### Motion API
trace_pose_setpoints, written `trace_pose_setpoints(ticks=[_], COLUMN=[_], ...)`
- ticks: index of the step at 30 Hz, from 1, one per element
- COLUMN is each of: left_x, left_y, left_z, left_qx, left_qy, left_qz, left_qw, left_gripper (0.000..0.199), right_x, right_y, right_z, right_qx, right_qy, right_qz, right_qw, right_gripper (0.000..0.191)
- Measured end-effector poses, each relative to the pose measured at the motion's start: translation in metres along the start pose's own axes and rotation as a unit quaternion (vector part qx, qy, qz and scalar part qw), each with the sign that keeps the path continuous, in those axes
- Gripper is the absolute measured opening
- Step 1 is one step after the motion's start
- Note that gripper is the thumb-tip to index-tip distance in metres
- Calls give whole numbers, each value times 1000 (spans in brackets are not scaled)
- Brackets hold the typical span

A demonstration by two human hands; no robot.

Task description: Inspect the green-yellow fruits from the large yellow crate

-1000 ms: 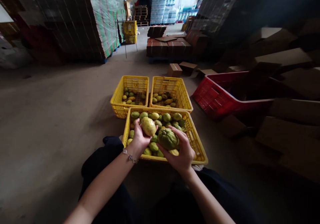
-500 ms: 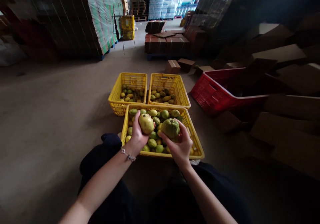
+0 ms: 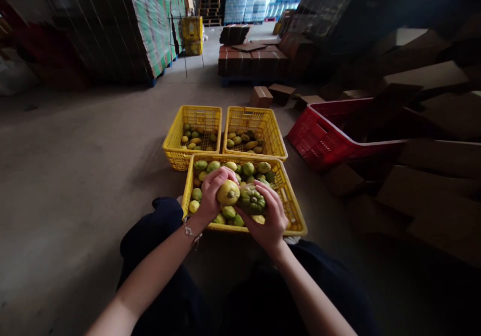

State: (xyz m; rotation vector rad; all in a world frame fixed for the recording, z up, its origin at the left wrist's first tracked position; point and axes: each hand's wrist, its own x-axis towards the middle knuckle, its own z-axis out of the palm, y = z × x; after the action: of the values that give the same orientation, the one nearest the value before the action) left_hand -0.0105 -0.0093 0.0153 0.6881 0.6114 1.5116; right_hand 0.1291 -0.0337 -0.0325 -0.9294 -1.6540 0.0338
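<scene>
My left hand (image 3: 215, 191) is wrapped around a round, yellow lemon-like fruit (image 3: 228, 193), its stem end facing me. Close beside it, my right hand (image 3: 270, 213) grips a bigger green fruit (image 3: 252, 200) with a ribbed, bumpy skin around the stem. The two fruits nearly meet; whether they touch I cannot tell. Both are held over the near yellow crate (image 3: 296, 216), where many green and yellow fruits (image 3: 200, 165) lie. My hands hide the middle of that crate.
Behind stand two more yellow crates, left (image 3: 173, 143) and right (image 3: 278, 143), with fruit on their floors. To the right are a red crate (image 3: 319, 135) and cardboard boxes (image 3: 428, 75). Strapped cardboard (image 3: 251, 63) and a wrapped stack (image 3: 158, 25) stand farther back.
My hands have turned both fruits, so their stem ends now face me. The yellow fruit has moved right and slightly down, closer to the green one.
</scene>
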Motion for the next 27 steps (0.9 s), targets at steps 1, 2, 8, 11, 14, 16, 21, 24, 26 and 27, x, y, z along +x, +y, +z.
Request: trace_pose_setpoints(ticks=[1,2,8,11,14,16,21,24,26,27], left_x=[0,0,0,1,5,7,8,9,11,12], left_y=[0,1,1,-1,-2,-1,0,0,0,-1], left_z=[0,0,-5,-7,-7,-6,-1,0,-1,-1], left_qx=[6,10,30,76,134,149,150,137,107,83], left_qy=[1,2,-11,-18,-27,-28,-14,-4,18,39], left_qz=[-5,-12,-17,4,43,64,65,50,20,-8], left_qw=[1000,1000,999,997,990,986,986,989,994,996], left_gripper=[28,28,28,32,42,46,49,48,46,45], right_x=[0,-1,1,2,3,4,4,3,2,2], right_y=[0,0,0,2,4,5,5,5,5,5], right_z=[-1,-1,-4,-3,-2,-1,0,0,0,0], right_qx=[-1,-1,-13,-22,-18,-20,-28,-22,-11,-3], right_qy=[-1,-1,0,7,20,22,20,16,5,-4], right_qz=[-2,-6,-45,-71,-98,-99,-93,-89,-71,-54], right_qw=[1000,1000,999,997,995,995,995,996,997,999], right_gripper=[67,68,72,69,67,66,66,67,67,67])
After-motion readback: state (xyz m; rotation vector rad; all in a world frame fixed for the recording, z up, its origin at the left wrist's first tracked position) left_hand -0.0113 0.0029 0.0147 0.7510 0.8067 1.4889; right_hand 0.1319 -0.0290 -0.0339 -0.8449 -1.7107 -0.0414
